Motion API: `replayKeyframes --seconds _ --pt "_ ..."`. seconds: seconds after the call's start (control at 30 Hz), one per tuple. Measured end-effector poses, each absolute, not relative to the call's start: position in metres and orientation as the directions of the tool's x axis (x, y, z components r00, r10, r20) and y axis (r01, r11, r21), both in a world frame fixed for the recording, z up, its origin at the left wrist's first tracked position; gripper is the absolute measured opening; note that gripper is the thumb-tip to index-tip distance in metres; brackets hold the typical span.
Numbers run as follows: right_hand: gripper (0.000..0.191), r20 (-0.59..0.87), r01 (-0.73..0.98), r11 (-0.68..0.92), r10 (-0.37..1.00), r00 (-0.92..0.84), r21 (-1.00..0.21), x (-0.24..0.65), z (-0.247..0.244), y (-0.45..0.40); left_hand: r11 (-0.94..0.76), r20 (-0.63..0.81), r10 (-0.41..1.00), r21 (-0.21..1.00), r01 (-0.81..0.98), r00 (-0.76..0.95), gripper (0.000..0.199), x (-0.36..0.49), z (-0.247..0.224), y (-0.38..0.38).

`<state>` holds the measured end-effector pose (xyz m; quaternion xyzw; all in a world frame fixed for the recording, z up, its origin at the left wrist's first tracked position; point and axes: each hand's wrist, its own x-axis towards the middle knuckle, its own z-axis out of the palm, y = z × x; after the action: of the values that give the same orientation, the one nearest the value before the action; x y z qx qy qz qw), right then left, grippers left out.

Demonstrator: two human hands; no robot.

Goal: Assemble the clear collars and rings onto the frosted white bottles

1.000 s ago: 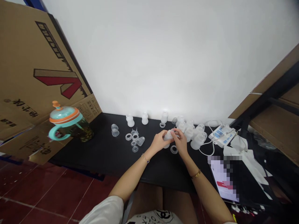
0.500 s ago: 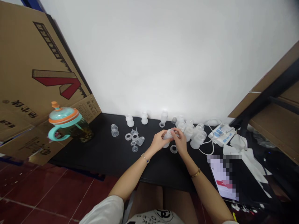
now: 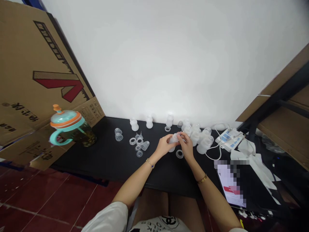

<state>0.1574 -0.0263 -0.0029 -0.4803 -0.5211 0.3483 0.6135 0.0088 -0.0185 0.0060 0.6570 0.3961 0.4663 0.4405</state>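
Observation:
A small white translucent bottle [image 3: 172, 140] is held between both hands above the black table [image 3: 108, 161]. My left hand [image 3: 164, 145] has its fingers wrapped round the bottle's side. My right hand [image 3: 185, 144] closes on its top from the right; what its fingertips pinch there is partly hidden. A translucent ring [image 3: 179, 154] lies just below my right hand. Capped bottles [image 3: 204, 145] stand in a cluster to the right. Left of my hands lie loose rings [image 3: 132, 141], nipples and a clear cap [image 3: 145, 145].
White bottles [image 3: 134, 124] stand along the wall. Two clear caps [image 3: 118, 136] lie at left, near a big teal-handled jug [image 3: 70, 129] and cardboard boxes [image 3: 21, 58]. At right are a power strip [image 3: 229, 138], cables, tissues and a tablet [image 3: 229, 187].
My right fingers have shifted slightly at the bottle's top. Otherwise the hands and the things on the table stay in place.

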Motion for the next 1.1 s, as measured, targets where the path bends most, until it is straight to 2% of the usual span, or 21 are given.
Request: replayKeyframes --seconds 0.4,0.83,1.1 --pt "0.036 0.313 0.076 0.304 0.924 0.218 -0.950 0.1562 -0.0012 -0.0281 -0.303 0.255 0.929 0.940 0.156 0.267 0.041 0.0081 0.0023 -0.0155" --pt "0.039 0.346 0.118 0.329 0.921 0.181 -0.937 0.1591 -0.0037 -0.0285 -0.291 0.259 0.926 0.953 0.082 0.276 0.042 0.0086 0.0054 -0.0167" --pt "0.042 0.340 0.099 0.326 0.923 0.183 -0.940 0.1589 -0.0061 -0.0267 -0.295 0.261 0.929 0.950 0.100 0.264 0.041 0.0095 0.0026 -0.0154"
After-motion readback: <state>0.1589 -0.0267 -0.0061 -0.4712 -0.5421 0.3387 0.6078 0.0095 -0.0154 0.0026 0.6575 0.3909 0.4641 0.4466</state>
